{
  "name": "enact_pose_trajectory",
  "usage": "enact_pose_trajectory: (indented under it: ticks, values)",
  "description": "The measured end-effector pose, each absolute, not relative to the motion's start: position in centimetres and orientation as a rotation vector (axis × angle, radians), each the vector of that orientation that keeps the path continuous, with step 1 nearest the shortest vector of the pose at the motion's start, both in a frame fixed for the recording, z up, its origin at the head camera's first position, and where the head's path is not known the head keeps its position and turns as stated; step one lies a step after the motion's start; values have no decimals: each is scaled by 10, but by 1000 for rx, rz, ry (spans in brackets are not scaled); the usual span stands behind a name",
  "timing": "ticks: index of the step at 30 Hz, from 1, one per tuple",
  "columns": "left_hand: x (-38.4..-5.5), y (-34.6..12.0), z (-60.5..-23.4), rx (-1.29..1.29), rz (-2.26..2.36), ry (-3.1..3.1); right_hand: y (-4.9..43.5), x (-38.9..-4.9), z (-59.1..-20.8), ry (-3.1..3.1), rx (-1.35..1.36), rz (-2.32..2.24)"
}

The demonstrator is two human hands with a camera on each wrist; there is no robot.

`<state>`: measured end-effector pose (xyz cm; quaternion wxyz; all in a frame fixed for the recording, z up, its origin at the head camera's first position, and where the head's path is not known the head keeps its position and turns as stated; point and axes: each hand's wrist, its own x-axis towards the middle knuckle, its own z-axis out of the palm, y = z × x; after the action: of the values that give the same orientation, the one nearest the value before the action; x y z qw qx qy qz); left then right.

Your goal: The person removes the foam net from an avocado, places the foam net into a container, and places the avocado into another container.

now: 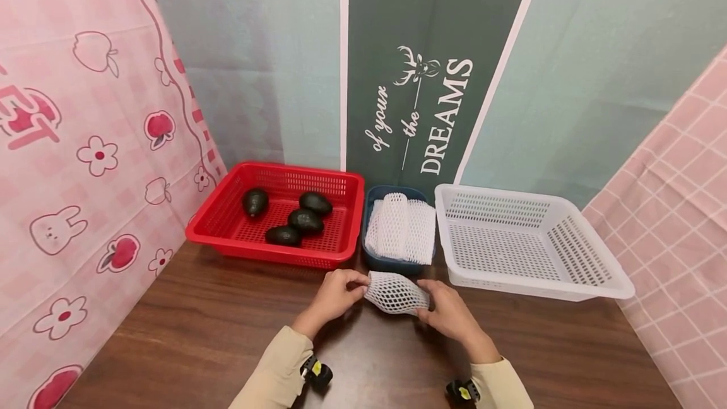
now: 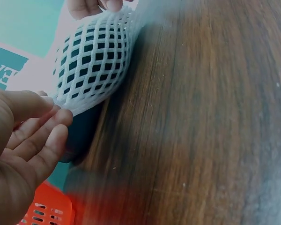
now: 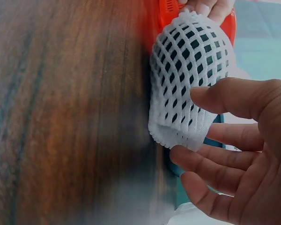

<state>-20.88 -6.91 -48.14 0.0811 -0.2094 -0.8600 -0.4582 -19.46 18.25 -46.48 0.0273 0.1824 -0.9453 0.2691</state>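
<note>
A white foam net sleeve (image 1: 396,293) lies between the hands, just in front of the blue basket. Through its mesh shows a dark avocado (image 3: 186,55), which bulges the net. With thumb and fingertips, the left hand (image 1: 335,295) pinches the sleeve's left end; the left wrist view shows the net gathered there. At the other end the right hand (image 1: 450,313) holds the sleeve, thumb on the near side and fingers round the far side. That end's loose rim extends past the avocado in the right wrist view.
At the left, a red basket (image 1: 275,259) holds several avocados (image 1: 307,220). More foam net sleeves (image 1: 397,226) fill a small blue basket (image 1: 397,266) in the middle. A white basket (image 1: 494,245) stands at the right. Printed cloths hang behind and beside the wooden table (image 1: 187,333).
</note>
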Motion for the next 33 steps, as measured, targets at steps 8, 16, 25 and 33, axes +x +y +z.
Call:
enact_pose_trajectory:
  ticks: [8, 16, 25, 33]
  values:
    - [-211, -63, -482, -635, -1498, -2569, 182, -198, -467, -2883, 554, 850]
    - [-209, -60, -484, -696, -1482, -2596, 184, -201, -467, -2830, 617, 854]
    - [-210, -58, -487, -743, -1508, -2642, 181, -200, -468, -2782, 647, 871]
    - [-215, -56, -493, -765, -1427, -2657, 178, -199, -468, -2763, 658, 860]
